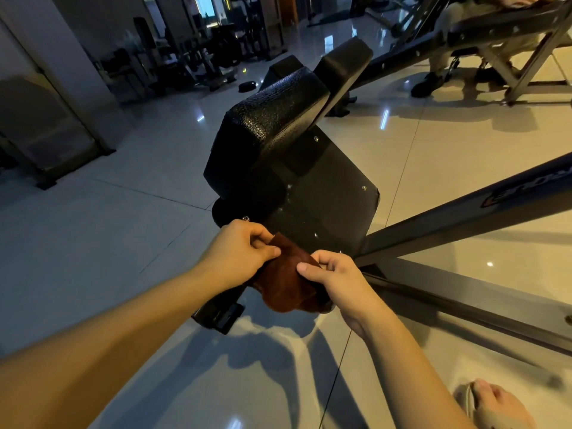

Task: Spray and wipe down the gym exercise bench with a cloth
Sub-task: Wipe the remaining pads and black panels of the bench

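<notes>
- Left hand (244, 252): fingers curled, thumb and forefinger pinched on the upper edge of a rust-brown, soft, bunched cloth (284, 283).
- Right hand (334, 280): thumb pressed across the cloth's right side, remaining fingers curled behind it; a closed grip on the fabric.
- Cloth hung bunched between both hands, its lower fold drooping below them. It sat in front of the near lower corner of the black padded gym bench (272, 119). Whether it touched the bench could not be told.
- Bench showed a thick pad of pebbled black vinyl, tilted, with a flat black back panel (334, 187) studded with small screws facing the camera.
- A second black pad (343, 63) stood just beyond the bench's pebbled pad.
- Dark metal frame bar (464, 218) ran away from the bench's near corner toward the right, with lettering on it too cut off to read.
- Glossy pale tiled floor (108, 212) lay under and around the bench, carrying light reflections.
- A sandalled foot (495, 404) rested on the floor, well to the near right of the bench.
- Far right of the bench: another person's dark shoe (427, 85) beneath a sloped bench (501, 29).
</notes>
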